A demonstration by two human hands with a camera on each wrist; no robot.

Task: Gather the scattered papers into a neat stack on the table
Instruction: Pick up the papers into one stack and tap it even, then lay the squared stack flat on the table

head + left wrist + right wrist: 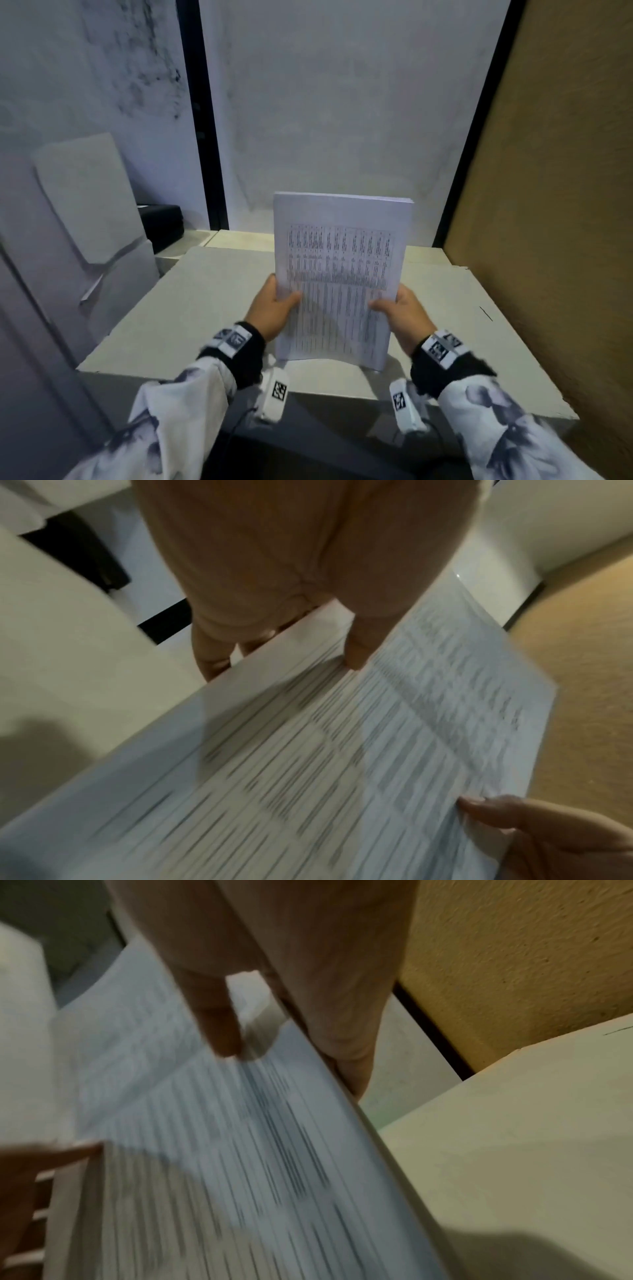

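A stack of white papers (339,270) printed with a table of text stands nearly upright, its bottom edge on the pale table (191,301). My left hand (277,305) grips its left edge, thumb on the front sheet and fingers behind. On the opposite edge my right hand (399,308) holds it the same way. In the left wrist view the stack of papers (325,764) runs under my left thumb (359,647), blurred, with the right thumb (486,811) at the lower corner. The right wrist view shows the stack of papers (240,1150) pinched by my right hand (240,1042).
A white panel (85,202) leans at the left beside a black box (164,222). A brown board (548,205) walls the table's right side, a white wall stands behind. The table's front edge (308,383) lies just below the stack.
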